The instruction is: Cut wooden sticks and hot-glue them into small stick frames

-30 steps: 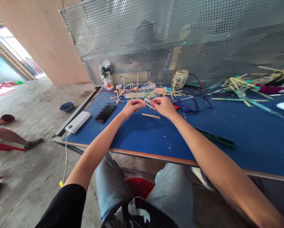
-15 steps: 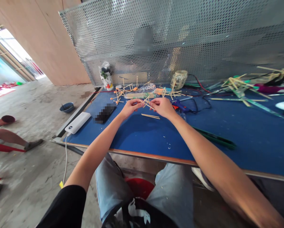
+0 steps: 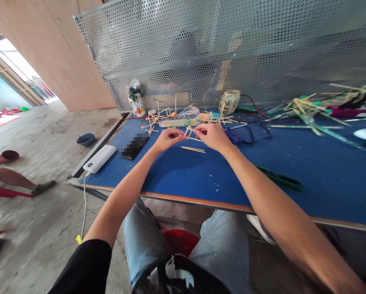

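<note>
Between my two hands, a small frame of thin wooden sticks (image 3: 189, 132) is held just above the blue table (image 3: 176, 175). My left hand (image 3: 169, 139) pinches its left side, fingers closed. My right hand (image 3: 211, 135) closes its fingertips on the upper right of the same frame. A few loose wooden sticks (image 3: 193, 149) lie on the table just below my hands. Behind them rests a bundle of sticks (image 3: 179, 123) in clear wrapping. A blue glue gun (image 3: 232, 136) lies right of my right hand, partly hidden by it.
Stick structures with orange joints (image 3: 154, 122) stand behind my hands. A phone (image 3: 135, 147) and a white power bank (image 3: 99, 159) lie to the left. A green tray-like object (image 3: 279, 179) is by my right forearm. More stick structures (image 3: 308, 108) sit far right. A perforated metal panel (image 3: 152, 49) closes the back.
The stick frame has turned in my hands, from a crossed shape to a more upright one. My right hand has shifted slightly up and right along it. The left hand has barely moved.
</note>
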`<control>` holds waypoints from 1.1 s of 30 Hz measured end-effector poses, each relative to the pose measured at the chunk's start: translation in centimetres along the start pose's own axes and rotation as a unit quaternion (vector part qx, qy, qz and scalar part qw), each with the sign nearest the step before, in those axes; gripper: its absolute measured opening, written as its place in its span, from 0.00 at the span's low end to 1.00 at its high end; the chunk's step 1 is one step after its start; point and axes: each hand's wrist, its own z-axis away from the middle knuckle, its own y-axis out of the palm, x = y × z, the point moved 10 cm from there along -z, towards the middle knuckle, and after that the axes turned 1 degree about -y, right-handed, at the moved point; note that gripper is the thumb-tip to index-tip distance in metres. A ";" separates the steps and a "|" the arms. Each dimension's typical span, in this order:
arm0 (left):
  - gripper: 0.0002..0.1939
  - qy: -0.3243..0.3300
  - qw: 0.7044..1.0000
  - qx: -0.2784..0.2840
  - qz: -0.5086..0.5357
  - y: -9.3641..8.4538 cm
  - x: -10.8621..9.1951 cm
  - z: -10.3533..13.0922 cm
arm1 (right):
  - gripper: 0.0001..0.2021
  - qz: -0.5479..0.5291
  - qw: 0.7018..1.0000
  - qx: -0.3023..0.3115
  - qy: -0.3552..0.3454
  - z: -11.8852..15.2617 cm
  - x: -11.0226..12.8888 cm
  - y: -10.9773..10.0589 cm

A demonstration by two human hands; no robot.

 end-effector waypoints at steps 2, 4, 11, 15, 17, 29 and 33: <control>0.08 0.005 1.000 -0.003 -0.003 -0.1 -0.1 0.0 | 0.11 -0.006 1.000 0.000 0.002 0.0 0.1 0.0; 0.08 0.004 1.000 -0.010 -0.004 -0.2 -0.1 0.0 | 0.12 -0.019 1.000 -0.002 0.008 0.0 0.0 0.1; 0.15 -0.006 0.999 -0.012 0.050 -0.2 0.5 0.0 | 0.19 -0.110 0.993 0.018 0.048 0.0 -1.0 0.9; 0.19 -0.030 0.995 -0.008 0.091 0.3 1.3 -0.1 | 0.21 -0.141 0.988 0.036 0.051 0.2 -0.9 1.4; 0.21 -0.038 0.993 -0.011 0.115 0.4 1.7 -0.2 | 0.20 -0.150 0.986 0.043 0.052 0.2 -0.7 1.7; 0.15 -0.134 0.962 -0.024 0.235 0.8 3.3 -0.1 | 0.20 -0.155 0.985 0.058 0.053 0.3 -0.4 2.7; 0.14 -0.171 0.940 0.009 0.295 1.6 3.5 0.2 | 0.19 -0.159 0.984 0.063 0.054 0.3 -0.6 3.1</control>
